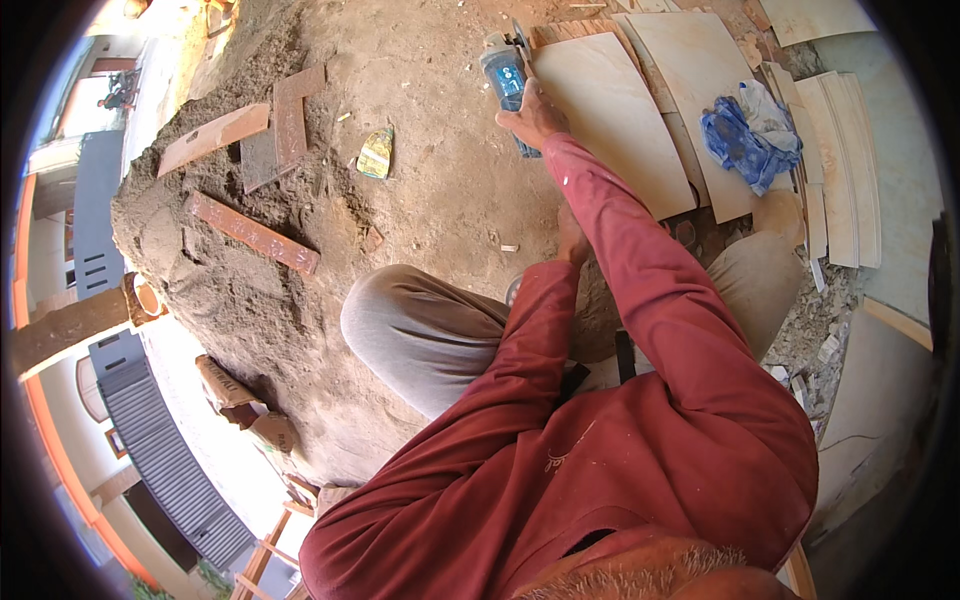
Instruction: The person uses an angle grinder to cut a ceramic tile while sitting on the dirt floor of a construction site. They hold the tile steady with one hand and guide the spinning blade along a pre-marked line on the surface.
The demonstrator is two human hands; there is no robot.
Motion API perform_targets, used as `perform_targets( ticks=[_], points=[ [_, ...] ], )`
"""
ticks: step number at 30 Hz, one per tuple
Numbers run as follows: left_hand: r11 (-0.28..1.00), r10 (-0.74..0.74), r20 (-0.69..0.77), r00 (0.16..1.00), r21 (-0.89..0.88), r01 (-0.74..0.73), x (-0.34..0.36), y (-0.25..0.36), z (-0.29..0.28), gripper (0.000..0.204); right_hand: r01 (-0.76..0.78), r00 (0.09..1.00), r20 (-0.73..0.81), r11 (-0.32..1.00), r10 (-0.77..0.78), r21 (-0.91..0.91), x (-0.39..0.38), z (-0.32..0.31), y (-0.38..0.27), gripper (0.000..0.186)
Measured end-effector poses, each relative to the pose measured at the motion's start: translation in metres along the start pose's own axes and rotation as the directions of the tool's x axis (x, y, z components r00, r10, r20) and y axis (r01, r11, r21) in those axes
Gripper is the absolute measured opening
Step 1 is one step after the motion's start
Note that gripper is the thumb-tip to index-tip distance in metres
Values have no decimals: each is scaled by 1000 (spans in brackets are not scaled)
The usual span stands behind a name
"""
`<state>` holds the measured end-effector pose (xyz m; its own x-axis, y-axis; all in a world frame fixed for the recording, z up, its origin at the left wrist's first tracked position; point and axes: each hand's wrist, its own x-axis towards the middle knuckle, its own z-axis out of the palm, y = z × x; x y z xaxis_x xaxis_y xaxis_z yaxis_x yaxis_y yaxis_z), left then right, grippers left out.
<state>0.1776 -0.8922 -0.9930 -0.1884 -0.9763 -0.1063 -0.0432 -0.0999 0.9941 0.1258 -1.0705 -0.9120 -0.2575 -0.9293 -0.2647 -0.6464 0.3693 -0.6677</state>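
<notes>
My right hand [540, 118] is wrapped round the body of a blue angle grinder [508, 80], whose thin disc points away from me. The grinder is at the upper left corner of a cream tile [606, 120] that lies flat; I cannot tell if the disc touches it. My left hand [572, 238] is low, near the tile's lower left side. The right sleeve partly covers it, and its fingers are hidden.
Another cream tile [685, 100] lies to the right, with a crumpled blue and white cloth or bag [750, 135] on it. Tile strips [845, 170] are stacked farther right. Reddish-brown pieces [255, 232] lie on sand at left. A yellow wrapper [376, 153] is on the ground.
</notes>
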Motion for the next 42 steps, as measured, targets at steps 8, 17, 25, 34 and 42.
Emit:
perform_targets(
  ticks=[8, 17, 25, 34, 42],
  points=[
    [999, 34, -2, 999, 22, -34, 1, -4, 1, 46, 10, 1000, -20, 999, -10, -40, -1, 2, 4, 99],
    [984, 118, 26, 993, 133, -121, 5, -31, -11, 49, -7, 999, 49, 999, 5, 46, -13, 18, 6, 100],
    [1000, 19, 5, 1000, 19, -19, 0, -16, -5, 41, 6, 1000, -14, 1000, -6, 4, -12, 19, 14, 91],
    [938, -61, 64, 996, -336, 79, 3, 33, 2, 24, 40, 999, 21, 997, -39, -65, 5, -10, 1, 93],
    [969, -77, -2, 997, -236, 74, 3, 31, 3, 28, 1, 1000, -16, 996, -2, -91, 7, -3, 0, 90]
  ],
)
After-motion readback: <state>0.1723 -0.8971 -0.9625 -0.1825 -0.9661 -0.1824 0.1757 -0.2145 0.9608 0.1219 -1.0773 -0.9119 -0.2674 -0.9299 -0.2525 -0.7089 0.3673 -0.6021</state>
